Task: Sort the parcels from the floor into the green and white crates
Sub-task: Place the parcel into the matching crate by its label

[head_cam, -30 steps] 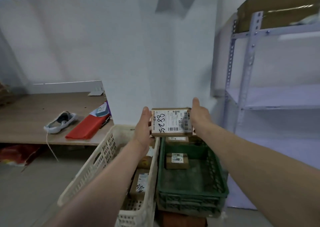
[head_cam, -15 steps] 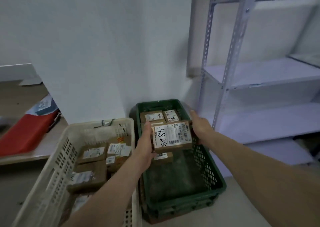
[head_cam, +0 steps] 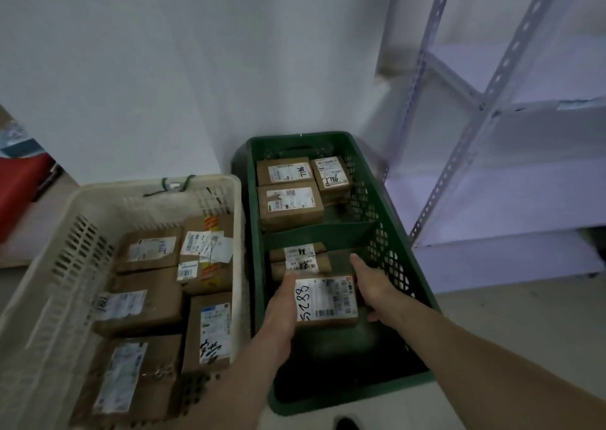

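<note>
**Desk:** While both arms reach down from the camera, what fills most of the frame?

**Photographer:** Pale slotted-metal shelving point(head_cam: 492, 108) stands on the right, against a plain wall point(head_cam: 164, 69). Next in size is the white crate point(head_cam: 42, 298) at left, packed with labelled brown boxes point(head_cam: 144, 298). Just beside it stands the green crate point(head_cam: 416, 282), split by a cross-bar point(head_cam: 328, 233) into a far part and a near part.

**Desk:** And where is the item being sorted?

**Photographer:** The parcel point(head_cam: 328, 301), hand-marked 5289 on its label, is low inside the green crate's near part. It is just in front of two small stacked packets point(head_cam: 300, 259). Three more cartons point(head_cam: 288, 206) lie in the far part. Whether the parcel rests on the crate floor cannot be told.

**Desk:** And the hands?

**Photographer:** The left hand point(head_cam: 282, 311) grips the parcel's left edge, thumb on top. The right hand point(head_cam: 370, 285) clasps the right edge, with its fingers point(head_cam: 374, 317) curled under the near corner.
</note>
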### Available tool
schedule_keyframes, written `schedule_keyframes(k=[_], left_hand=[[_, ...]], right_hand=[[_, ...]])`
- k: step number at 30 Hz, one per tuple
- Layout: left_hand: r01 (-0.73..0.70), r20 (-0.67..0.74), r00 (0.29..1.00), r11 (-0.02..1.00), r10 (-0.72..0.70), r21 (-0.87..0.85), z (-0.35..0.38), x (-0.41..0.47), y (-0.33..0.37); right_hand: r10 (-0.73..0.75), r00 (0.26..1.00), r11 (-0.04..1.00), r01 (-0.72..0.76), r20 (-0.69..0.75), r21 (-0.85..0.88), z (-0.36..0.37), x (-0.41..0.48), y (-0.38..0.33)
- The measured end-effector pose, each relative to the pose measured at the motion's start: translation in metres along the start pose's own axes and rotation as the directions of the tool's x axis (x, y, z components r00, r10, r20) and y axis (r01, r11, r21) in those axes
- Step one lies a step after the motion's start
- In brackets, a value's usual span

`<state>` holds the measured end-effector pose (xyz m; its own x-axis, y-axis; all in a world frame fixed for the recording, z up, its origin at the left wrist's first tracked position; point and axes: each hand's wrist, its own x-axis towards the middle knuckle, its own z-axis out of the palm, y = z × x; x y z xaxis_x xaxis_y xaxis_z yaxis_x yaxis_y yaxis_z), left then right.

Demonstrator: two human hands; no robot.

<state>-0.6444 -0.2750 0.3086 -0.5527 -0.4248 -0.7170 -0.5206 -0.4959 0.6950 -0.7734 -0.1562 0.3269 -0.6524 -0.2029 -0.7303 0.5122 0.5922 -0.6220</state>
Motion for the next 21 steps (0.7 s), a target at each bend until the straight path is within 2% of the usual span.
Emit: schedule_keyframes(k=[5, 9, 15, 21], left_hand=[[0.035, -0.157, 0.986, 0.992, -0.055, -0.125, 0.008, 0.033, -0.023], [0.012, -0.25, 0.966, 0.979, -0.063, -0.202, 0.014, 0.04, -0.028], [-0.111, -0.368, 0.928, 0.986, 0.056, -0.128, 0.028, 0.03, -0.023], [-0.132, -0.371, 0.925, 0.986, 0.086, -0.101, 0.028, 0.027, -0.021]], right_hand=[[0.108, 0.981, 0.994, -0.111, 0.159, 0.012, 0.016, 0.053, 0.014], [0.131, 0.968, 0.99, -0.141, 0.215, 0.028, 0.019, 0.076, 0.013], [0.041, 0.982, 0.998, -0.05, 0.187, 0.046, 0.022, 0.089, 0.005], [0.084, 0.964, 0.995, -0.071, 0.251, -0.063, 0.02, 0.079, 0.0]])
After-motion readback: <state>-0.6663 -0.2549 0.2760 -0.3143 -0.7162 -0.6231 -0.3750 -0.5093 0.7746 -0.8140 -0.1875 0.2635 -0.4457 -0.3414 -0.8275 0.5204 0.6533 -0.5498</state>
